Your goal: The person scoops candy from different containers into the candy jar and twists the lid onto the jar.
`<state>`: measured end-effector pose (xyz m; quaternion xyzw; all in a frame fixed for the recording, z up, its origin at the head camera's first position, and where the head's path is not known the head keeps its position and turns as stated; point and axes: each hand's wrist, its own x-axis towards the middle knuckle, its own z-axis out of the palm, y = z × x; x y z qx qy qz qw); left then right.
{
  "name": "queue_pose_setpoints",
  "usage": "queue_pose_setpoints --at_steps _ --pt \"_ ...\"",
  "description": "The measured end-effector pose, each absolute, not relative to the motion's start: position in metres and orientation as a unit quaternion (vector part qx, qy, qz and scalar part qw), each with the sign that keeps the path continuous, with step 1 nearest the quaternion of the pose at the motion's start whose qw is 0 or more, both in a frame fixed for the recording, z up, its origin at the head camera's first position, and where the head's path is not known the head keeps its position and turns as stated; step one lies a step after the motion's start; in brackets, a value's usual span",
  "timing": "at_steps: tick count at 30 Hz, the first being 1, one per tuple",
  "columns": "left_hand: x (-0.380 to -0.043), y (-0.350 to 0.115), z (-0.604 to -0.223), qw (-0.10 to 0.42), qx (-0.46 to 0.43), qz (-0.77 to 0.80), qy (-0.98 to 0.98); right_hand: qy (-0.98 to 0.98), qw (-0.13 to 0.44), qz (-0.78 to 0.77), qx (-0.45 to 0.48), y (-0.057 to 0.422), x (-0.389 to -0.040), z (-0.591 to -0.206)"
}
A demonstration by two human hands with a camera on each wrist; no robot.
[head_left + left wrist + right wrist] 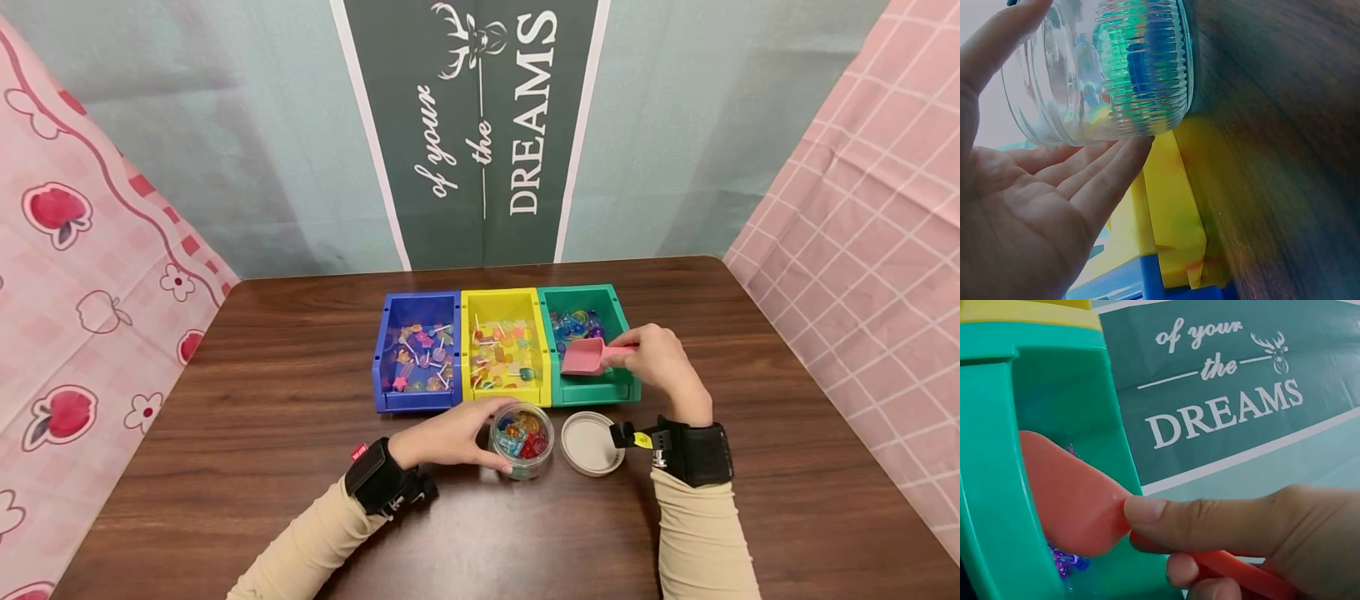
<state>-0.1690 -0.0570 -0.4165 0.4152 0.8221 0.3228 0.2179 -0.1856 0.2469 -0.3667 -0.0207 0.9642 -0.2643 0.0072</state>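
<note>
My left hand (461, 433) holds a clear ribbed jar (522, 440) upright on the table, thumb on the near side and fingers along the far side. Inside the lidless jar lie red, blue, amber and light-blue translucent pieces. My right hand (656, 358) grips a pink scoop (583, 357) by its handle, the thumb pressing where handle meets blade, as the right wrist view shows. The scoop's blade hangs over the green bin (626, 392), overlapping its front part. Blue and purple translucent pieces (577, 325) lie in that bin, partly hidden behind the scoop.
Joined to the green bin's left are a yellow bin (501, 297) and a blue bin (416, 402), both with small lollipop-like pieces inside. A round whitish lid (591, 443) lies right of the jar, near my right wrist. Fabric hangs behind the wooden table (300, 350).
</note>
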Motion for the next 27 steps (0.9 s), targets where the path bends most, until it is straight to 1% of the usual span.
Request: queue_pose_setpoints --at_steps 5,10,18,27 --pt "-0.169 -0.057 -0.417 0.219 0.414 0.324 0.822 0.963 0.028 -0.266 -0.013 0.246 -0.181 -0.359" --pt "-0.169 -0.057 -0.418 0.219 0.413 0.322 0.823 0.966 0.051 -0.255 0.011 0.233 -0.178 -0.352" --pt "-0.169 -0.057 -0.418 0.220 0.412 0.322 0.823 0.972 0.056 -0.211 0.091 0.204 -0.175 -0.349" --pt "-0.169 -0.057 -0.418 0.221 0.411 0.319 0.825 0.975 0.080 -0.176 0.113 0.190 -0.179 -0.350"
